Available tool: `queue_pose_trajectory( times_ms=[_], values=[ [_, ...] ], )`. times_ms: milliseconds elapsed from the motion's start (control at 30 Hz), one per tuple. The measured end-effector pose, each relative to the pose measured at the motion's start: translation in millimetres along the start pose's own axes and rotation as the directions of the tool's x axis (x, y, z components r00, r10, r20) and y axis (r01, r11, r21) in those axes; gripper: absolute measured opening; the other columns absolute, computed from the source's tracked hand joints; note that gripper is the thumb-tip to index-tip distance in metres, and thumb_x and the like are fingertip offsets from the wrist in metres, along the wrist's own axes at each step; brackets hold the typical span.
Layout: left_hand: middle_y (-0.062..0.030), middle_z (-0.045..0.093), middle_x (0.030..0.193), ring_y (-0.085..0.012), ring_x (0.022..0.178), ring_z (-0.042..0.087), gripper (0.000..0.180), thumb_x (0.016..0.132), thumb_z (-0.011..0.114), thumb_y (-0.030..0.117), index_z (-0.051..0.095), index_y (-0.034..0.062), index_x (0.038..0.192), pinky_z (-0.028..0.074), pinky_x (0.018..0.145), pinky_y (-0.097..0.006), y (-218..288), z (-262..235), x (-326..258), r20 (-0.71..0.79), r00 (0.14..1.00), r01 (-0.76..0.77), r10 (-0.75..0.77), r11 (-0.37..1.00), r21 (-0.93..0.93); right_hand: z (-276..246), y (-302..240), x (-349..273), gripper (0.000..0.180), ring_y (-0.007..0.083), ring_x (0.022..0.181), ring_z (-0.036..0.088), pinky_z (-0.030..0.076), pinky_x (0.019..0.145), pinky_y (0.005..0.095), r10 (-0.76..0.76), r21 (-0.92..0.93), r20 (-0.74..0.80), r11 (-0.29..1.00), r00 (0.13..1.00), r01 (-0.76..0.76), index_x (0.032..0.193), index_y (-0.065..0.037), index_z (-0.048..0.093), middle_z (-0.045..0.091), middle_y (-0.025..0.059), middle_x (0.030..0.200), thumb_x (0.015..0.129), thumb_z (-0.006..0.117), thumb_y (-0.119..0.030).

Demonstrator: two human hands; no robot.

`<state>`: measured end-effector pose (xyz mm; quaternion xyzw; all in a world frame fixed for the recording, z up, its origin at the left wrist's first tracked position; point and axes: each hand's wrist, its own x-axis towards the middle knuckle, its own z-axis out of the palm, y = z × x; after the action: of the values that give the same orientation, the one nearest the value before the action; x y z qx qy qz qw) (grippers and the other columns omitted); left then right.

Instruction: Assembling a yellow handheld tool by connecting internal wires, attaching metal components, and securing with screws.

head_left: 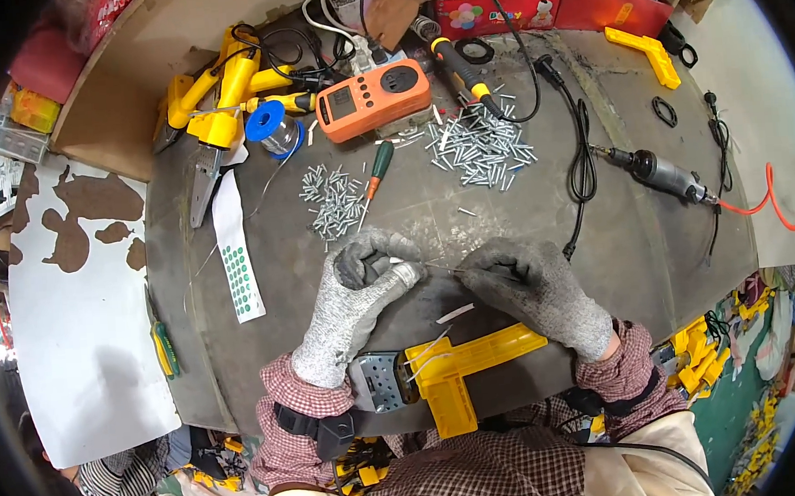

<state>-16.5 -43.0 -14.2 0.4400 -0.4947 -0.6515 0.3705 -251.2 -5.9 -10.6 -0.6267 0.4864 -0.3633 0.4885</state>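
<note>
Both my hands wear grey work gloves and meet above the middle of the dark worktop. My left hand [363,283] is closed in a pinch, with a small white piece showing at its fingertips. My right hand [534,284] pinches too, and a thin wire [440,267] runs between the two hands. Just below them lies a yellow plastic tool housing [479,357], joined to a perforated metal plate [384,381] beside my left wrist. Thin leads [429,354] stick up from the housing. A short white sleeve [456,314] rests on the worktop.
Screw piles [334,202] [481,148] lie beyond my hands, near a green-handled screwdriver [376,180]. Farther back are an orange meter [373,100], a solder spool [273,129], a soldering iron [463,68] and yellow tools [237,84]. A power screwdriver [660,174] with an orange hose lies right.
</note>
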Motion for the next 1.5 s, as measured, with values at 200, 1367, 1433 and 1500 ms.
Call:
queue_pose_trajectory(
  times_ms=[200,1367,1433,1500],
  values=[
    [-0.0053,0.066,0.099,-0.0126,0.093,0.062,0.016,0.091,0.071,0.006,0.065,0.0014,0.105,0.051,0.089,-0.029,8,7,-1,0.035,0.999,0.012,-0.013,1.0,0.029,-1,-1,-2,0.015,0.0092,0.075,0.061,0.051,0.066,0.0264,0.072,-0.047,0.032,0.996,0.997,-0.071,0.105,-0.001,0.072,0.07,0.0079,0.085,0.096,0.068,-0.013],
    [-0.0094,0.07,0.1,-0.0175,0.093,0.066,0.016,0.085,0.072,-0.003,0.072,-0.0011,0.101,0.052,0.088,-0.032,10,16,-4,0.124,0.977,-0.208,0.174,0.908,0.363,-4,1,2,0.013,0.0169,0.082,0.068,0.054,0.073,0.0309,0.058,-0.153,0.031,0.987,0.998,-0.053,0.103,-0.002,0.072,0.072,0.0111,0.092,0.095,0.068,-0.012],
    [-0.0091,0.07,0.096,-0.0167,0.093,0.066,0.016,0.085,0.073,-0.004,0.073,-0.0007,0.1,0.052,0.086,-0.031,15,16,-5,0.118,0.985,-0.157,0.127,0.944,0.29,-5,1,2,0.013,0.0181,0.083,0.069,0.054,0.073,0.0313,-0.005,-0.19,0.016,0.982,1.0,0.008,0.102,-0.002,0.072,0.072,0.0113,0.092,0.095,0.067,-0.011],
    [-0.0084,0.071,0.095,-0.0164,0.092,0.066,0.016,0.084,0.074,-0.004,0.074,-0.0012,0.1,0.052,0.084,-0.03,11,15,-6,0.053,0.996,-0.082,0.075,0.985,0.154,-4,6,-2,0.011,0.0196,0.084,0.07,0.054,0.073,0.0316,-0.108,-0.239,0.05,0.964,0.993,0.117,0.1,-0.002,0.072,0.072,0.012,0.092,0.095,0.066,-0.01]
  ],
)
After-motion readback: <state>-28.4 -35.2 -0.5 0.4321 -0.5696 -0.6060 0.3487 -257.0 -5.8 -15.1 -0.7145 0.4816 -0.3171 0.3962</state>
